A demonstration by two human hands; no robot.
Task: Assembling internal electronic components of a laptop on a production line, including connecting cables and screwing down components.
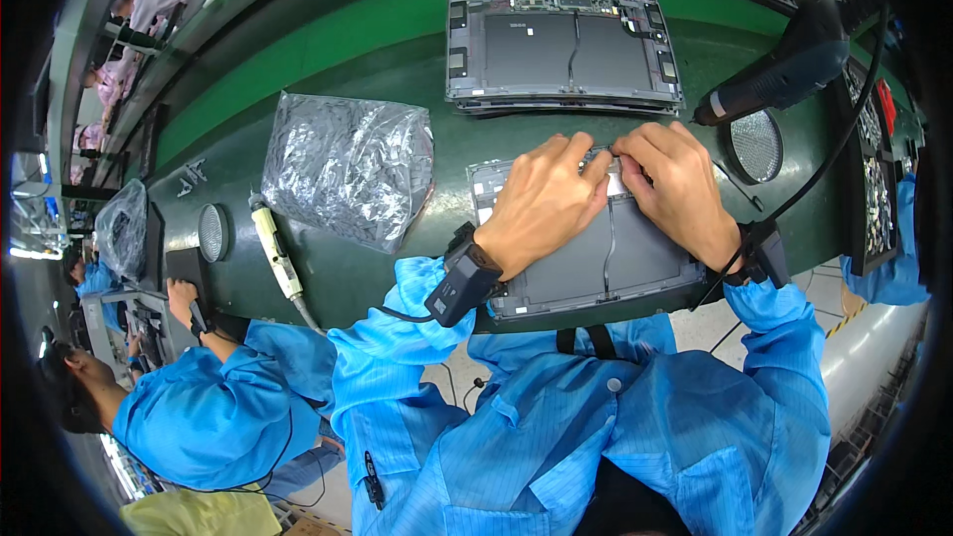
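Note:
A grey laptop chassis [650, 253] lies flat on the bench right before me, with a thin dark cable [608, 248] running down its middle. Over its far edge, my left hand [546, 201] is closed, thumb and fingers drawn together near a small silvery part [615, 182]. My right hand [678, 189] meets it from the other side, fingers bent in a pinch close to the left fingertips. Whatever the fingertips hold is too small and covered to make out. Both wrists carry black strapped-on devices.
Beyond lies a stack of opened laptop chassis [526, 55]. A clear plastic bag [347, 164] and a cream electric screwdriver [275, 253] lie left. On the right are a black handheld tool [779, 69], a round dish [754, 147] and a hanging cable. A co-worker [208, 417] sits at left.

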